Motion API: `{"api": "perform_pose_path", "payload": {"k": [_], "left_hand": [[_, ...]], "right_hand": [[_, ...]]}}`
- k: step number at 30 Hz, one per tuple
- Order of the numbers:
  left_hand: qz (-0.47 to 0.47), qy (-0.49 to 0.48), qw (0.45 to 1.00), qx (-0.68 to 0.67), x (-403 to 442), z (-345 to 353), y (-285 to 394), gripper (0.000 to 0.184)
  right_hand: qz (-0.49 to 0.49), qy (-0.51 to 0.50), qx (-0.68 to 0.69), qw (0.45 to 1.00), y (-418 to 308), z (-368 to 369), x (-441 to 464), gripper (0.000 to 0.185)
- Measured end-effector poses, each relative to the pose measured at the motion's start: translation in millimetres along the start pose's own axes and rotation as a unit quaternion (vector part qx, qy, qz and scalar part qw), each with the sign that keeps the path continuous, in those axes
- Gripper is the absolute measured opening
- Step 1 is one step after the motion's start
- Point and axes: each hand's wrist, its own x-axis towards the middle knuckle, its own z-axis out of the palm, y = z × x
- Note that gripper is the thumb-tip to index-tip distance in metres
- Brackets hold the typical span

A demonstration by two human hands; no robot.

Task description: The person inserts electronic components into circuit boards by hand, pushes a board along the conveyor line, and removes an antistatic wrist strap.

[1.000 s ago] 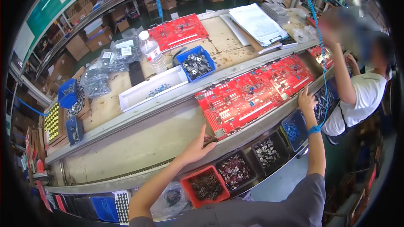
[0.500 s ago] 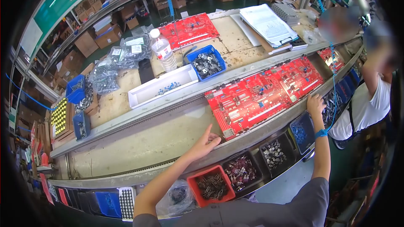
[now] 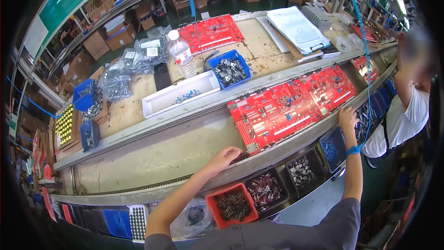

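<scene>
A long red circuit board assembly (image 3: pixel 296 99) with small components lies on the conveyor track between metal rails. My left hand (image 3: pixel 223 158) is at the near rail, just left of the assembly's lower left corner. Its fingers are drawn together, and anything between the fingertips is hidden. My right hand (image 3: pixel 348 118) rests at the near rail (image 3: pixel 323 123) by the assembly's right part, fingers loosely bent and apart, with nothing visible in them. A blue coiled wrist strap (image 3: pixel 354 149) circles my right wrist.
Along the near side sit a red bin (image 3: pixel 232 205) of leaded parts, black bins (image 3: pixel 266 190), and a blue bin (image 3: pixel 332 148). Beyond the track stand a bottle (image 3: pixel 182 55), a white tray (image 3: pixel 152 106) and a clipboard (image 3: pixel 298 30). A person (image 3: pixel 402 115) is at right.
My left hand's extended index finger has folded in, and its fingers have come together beside the assembly's corner. My right hand stays at the rail, its fingers slightly more bent.
</scene>
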Motion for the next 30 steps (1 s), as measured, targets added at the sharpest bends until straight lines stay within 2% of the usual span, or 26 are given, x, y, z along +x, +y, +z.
{"api": "perform_pose_path", "payload": {"k": [3, 5, 8, 23, 24, 26, 28, 29, 30], "left_hand": [[-0.006, -0.002, 1.000, -0.018, -1.1, 0.4, 2.5, 0.034], [-0.013, 0.000, 1.000, -0.020, -1.4, 0.2, 3.4, 0.034], [-0.017, 0.000, 1.000, -0.022, -1.5, 0.0, 3.1, 0.033], [-0.006, 0.019, 1.000, -0.011, -5.2, 0.7, 4.1, 0.035], [0.000, 0.027, 1.000, -0.011, -5.1, 2.2, 4.7, 0.034], [-0.014, 0.034, 0.999, -0.009, -4.6, 1.7, 4.1, 0.032], [-0.020, 0.045, 0.999, -0.008, -4.1, 0.9, 0.2, 0.031], [-0.017, 0.023, 1.000, -0.007, -4.1, 1.3, 0.7, 0.031], [-0.018, 0.025, 0.999, -0.010, -4.7, 0.6, 2.6, 0.031]], "right_hand": [[-0.005, -0.001, -0.001, 1.000, -0.8, -4.3, -0.7, 0.051], [0.003, -0.037, 0.023, 0.999, -1.7, -9.2, -0.5, 0.056], [-0.009, 0.002, 0.007, 1.000, 0.5, -0.7, -0.2, 0.051], [-0.019, -0.010, -0.005, 1.000, 0.4, 1.0, 0.2, 0.053], [-0.085, 0.010, -0.076, 0.993, 13.6, 44.4, 16.2, 0.053], [-0.030, 0.002, -0.033, 0.999, 4.1, 16.9, 6.0, 0.057], [-0.031, 0.012, -0.020, 0.999, 3.9, 16.3, 4.0, 0.060], [-0.041, 0.018, -0.036, 0.998, 0.6, 5.0, -1.1, 0.052], [-0.018, -0.006, -0.011, 1.000, -3.1, -11.4, -5.5, 0.056]]}}
